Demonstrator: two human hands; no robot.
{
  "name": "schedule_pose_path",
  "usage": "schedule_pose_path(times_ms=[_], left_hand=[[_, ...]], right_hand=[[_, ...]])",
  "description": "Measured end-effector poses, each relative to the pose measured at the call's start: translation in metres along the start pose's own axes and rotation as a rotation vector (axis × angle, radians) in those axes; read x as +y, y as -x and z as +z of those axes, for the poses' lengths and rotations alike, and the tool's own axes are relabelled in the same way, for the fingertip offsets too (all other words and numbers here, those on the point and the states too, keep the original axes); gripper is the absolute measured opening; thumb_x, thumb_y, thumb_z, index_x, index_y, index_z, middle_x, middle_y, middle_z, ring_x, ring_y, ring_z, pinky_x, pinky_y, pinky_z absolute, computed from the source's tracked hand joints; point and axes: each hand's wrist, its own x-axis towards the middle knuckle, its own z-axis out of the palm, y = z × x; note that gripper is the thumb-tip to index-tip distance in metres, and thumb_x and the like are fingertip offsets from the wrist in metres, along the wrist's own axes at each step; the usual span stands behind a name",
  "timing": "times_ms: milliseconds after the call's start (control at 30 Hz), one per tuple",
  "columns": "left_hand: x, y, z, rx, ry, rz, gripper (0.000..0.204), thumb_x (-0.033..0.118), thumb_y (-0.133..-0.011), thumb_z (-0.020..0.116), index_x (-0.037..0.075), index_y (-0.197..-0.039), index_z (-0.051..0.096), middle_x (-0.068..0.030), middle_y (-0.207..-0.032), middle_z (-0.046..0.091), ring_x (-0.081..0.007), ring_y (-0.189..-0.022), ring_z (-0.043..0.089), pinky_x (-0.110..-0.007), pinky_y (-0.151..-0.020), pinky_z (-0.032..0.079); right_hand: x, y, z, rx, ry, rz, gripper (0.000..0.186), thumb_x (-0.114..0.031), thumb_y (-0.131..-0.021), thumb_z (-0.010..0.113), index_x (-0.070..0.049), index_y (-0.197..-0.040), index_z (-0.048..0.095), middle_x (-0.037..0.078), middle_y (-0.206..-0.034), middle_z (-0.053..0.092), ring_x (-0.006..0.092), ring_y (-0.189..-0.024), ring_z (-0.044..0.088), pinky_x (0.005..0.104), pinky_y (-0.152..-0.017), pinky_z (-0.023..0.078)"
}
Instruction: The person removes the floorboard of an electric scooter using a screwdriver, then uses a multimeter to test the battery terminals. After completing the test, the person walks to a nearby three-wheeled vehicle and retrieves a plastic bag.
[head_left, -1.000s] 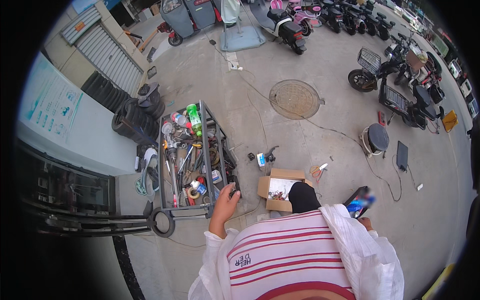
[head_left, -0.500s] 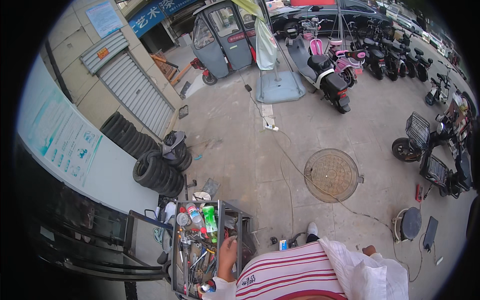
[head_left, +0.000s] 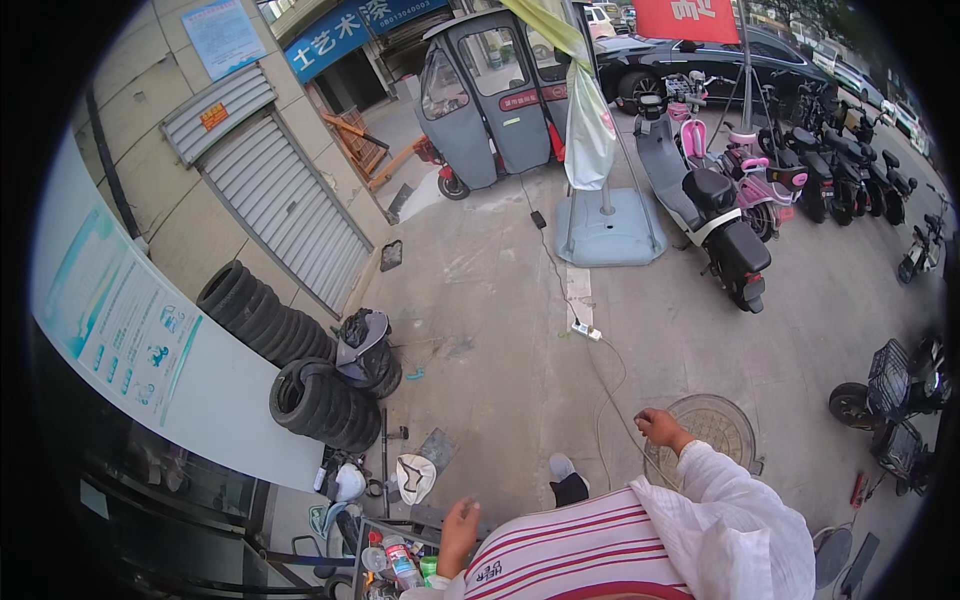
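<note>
My left hand point(head_left: 460, 528) hangs over the edge of the metal tool cart point(head_left: 368, 522), its fingers loosely bent with nothing visible in them. In the cart, beside that hand, stand a clear plastic bottle point(head_left: 402, 565) with a red and blue label and a green bottle point(head_left: 428, 568). My right hand point(head_left: 662, 429) is out ahead on the right, above the round manhole cover point(head_left: 722, 420). Its fingers curl loosely and seem to hold nothing. A thin power cord point(head_left: 620, 412) runs along the ground behind it. Most of the cart is cut off by the lower edge.
Stacked black tires point(head_left: 322, 405) stand by the wall at left. Ahead are a power strip point(head_left: 586, 330), a blue umbrella base point(head_left: 610, 235), a grey three-wheeler point(head_left: 500, 110) and a parked scooter point(head_left: 715, 215). A basket bike point(head_left: 885, 395) and a round stool point(head_left: 832, 552) are at right.
The view has shifted forward, and the cart has slid down toward the lower edge. My right hand has swung out ahead from beside my body. My left hand has moved to the cart's far end.
</note>
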Motion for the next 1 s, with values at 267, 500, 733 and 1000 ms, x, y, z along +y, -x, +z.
schedule_pose_path(times_ms=[267,500,733,1000], left_hand=[[0.145,-0.307,-0.061,0.107,0.029,0.138,0.040,0.024,-0.093,0.061,-0.002,-0.123,0.059,-0.0202,-0.109,0.067,-0.0269,-0.100,0.065,-0.035,-0.086,0.050],[0.236,-0.560,-0.090,0.008,-0.016,0.276,0.040,0.023,-0.093,0.062,0.000,-0.126,0.058,-0.0190,-0.122,0.059,-0.0251,-0.104,0.063,-0.034,-0.086,0.049],[0.306,-0.743,-0.139,0.119,-0.070,0.161,0.041,0.023,-0.092,0.062,0.000,-0.126,0.058,-0.0192,-0.120,0.060,-0.0270,-0.103,0.063,-0.036,-0.086,0.049],[0.334,-0.907,-0.235,0.443,0.040,-0.216,0.040,0.022,-0.094,0.059,-0.004,-0.125,0.057,-0.0233,-0.120,0.062,-0.0243,-0.102,0.063,-0.035,-0.087,0.049]], right_hand=[[0.083,-0.062,-0.016,-0.243,0.326,0.815,0.039,-0.026,-0.092,0.055,-0.003,-0.123,0.062,0.013,-0.111,0.069,0.0273,-0.103,0.066,0.0384,-0.090,0.051],[0.006,-0.278,-0.032,-0.124,0.088,0.833,0.036,-0.027,-0.092,0.053,-0.003,-0.118,0.064,0.013,-0.107,0.070,0.0270,-0.100,0.067,0.0391,-0.087,0.053],[0.003,-0.595,-0.050,-0.625,0.788,0.479,0.034,-0.027,-0.093,0.052,-0.004,-0.113,0.066,0.012,-0.102,0.072,0.0267,-0.096,0.068,0.0398,-0.084,0.054],[-0.208,-1.123,0.027,-0.097,0.009,0.136,0.030,-0.022,-0.094,0.055,0.006,-0.097,0.064,0.011,-0.079,0.066,0.0193,-0.066,0.064,0.0335,-0.062,0.053]])
